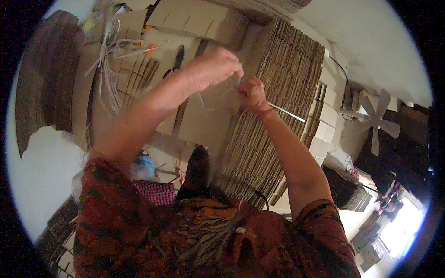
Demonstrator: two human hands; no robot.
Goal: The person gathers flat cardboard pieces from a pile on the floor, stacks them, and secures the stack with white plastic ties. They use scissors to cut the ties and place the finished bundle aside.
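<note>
Patterned red shirt (204, 241) nearest, two hands (234, 78) close together, both pinching one white strap (285, 112), one cardboard stack (273, 116) beneath

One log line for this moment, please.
left hand: pinching thin white plastic strap | right hand: gripping same strap | below: flat brown cardboard stack

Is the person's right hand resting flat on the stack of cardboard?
No, the right hand is closed in a fist around a thin white strap, raised above the stacked cardboard sheets.
</note>
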